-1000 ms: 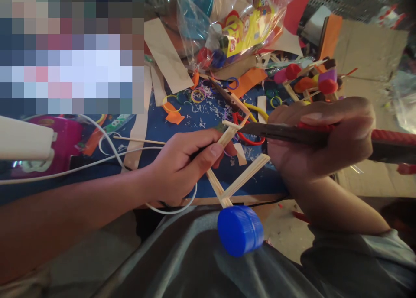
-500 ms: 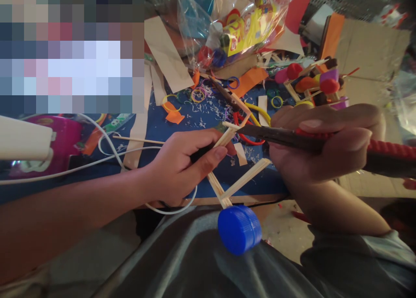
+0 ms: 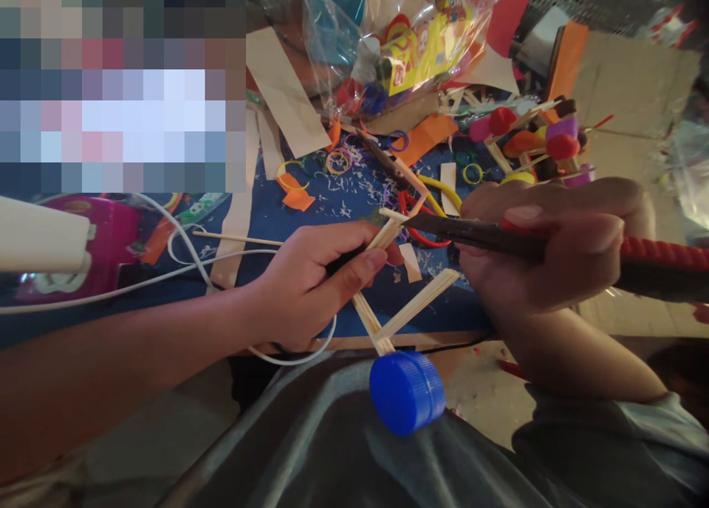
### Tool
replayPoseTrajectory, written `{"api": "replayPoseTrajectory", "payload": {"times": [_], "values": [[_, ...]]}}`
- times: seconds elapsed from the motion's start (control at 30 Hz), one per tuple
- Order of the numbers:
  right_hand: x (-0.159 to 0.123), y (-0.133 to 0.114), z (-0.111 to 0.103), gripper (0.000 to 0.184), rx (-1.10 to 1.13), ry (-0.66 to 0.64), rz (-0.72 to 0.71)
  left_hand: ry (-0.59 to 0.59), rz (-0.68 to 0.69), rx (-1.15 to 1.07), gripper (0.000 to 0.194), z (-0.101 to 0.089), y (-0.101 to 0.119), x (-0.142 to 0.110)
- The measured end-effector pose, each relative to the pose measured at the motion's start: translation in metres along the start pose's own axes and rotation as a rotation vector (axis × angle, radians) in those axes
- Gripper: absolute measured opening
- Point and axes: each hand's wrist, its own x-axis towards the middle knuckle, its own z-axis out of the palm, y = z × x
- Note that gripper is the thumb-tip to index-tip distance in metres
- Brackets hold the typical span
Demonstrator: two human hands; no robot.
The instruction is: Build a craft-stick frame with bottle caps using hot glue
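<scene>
My left hand point(image 3: 326, 279) is closed around a small frame of bundled wooden sticks point(image 3: 416, 305), pinching one bar between thumb and fingers. Two blue bottle caps point(image 3: 407, 392), set face to face, sit at the frame's lower end above my lap. My right hand point(image 3: 554, 249) grips a long dark cutter point(image 3: 476, 232) with a red ribbed handle. Its tip touches the upper end of the stick frame, where a short thin stick point(image 3: 393, 215) lies across. Part of the frame is hidden behind my left fingers.
Behind my hands lie scissors point(image 3: 382, 157), rubber bands point(image 3: 337, 161), orange paper point(image 3: 426, 139) and white scraps on a blue surface. A clear plastic bag point(image 3: 410, 43) stands at the back. A stick model with coloured caps point(image 3: 532, 139) is at right; a white cable point(image 3: 188, 275) runs at left.
Almost nothing differs. My right hand has shifted very slightly left with the cutter, and the blue caps have moved a touch left.
</scene>
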Motion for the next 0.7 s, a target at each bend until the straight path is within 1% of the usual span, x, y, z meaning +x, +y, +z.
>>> {"api": "replayPoseTrajectory", "payload": {"times": [0.07,0.13,0.2,0.27,0.33,0.4,0.47,0.6,0.7], "values": [[0.001,0.004,0.004,0.027,0.015,0.026,-0.014,-0.010,-0.006,-0.011,0.039,0.000,0.000,0.000],[0.002,0.005,0.007,0.030,0.028,0.041,0.005,-0.021,-0.023,-0.027,0.040,-0.001,0.000,0.000],[0.003,0.006,0.009,0.030,0.041,0.022,0.003,-0.024,-0.032,-0.041,0.040,-0.001,0.000,0.000],[0.005,0.007,0.011,0.028,0.060,-0.006,-0.045,-0.020,-0.032,-0.046,0.039,-0.002,-0.001,-0.001],[0.006,0.010,0.013,0.026,0.081,0.005,-0.109,-0.020,-0.026,-0.051,0.038,-0.002,-0.001,-0.001],[0.007,0.013,0.015,0.028,0.099,0.069,-0.139,-0.025,-0.024,-0.053,0.037,-0.003,-0.001,-0.001],[0.007,0.012,0.016,0.029,0.112,0.083,-0.123,-0.028,-0.025,-0.051,0.038,-0.002,-0.001,-0.001],[0.005,0.007,0.012,0.030,0.083,0.011,-0.022,0.006,-0.035,-0.072,0.037,-0.001,-0.002,-0.001],[0.002,0.006,0.007,0.036,0.052,0.064,-0.009,0.002,-0.022,-0.070,0.036,-0.002,-0.003,-0.001]]}}
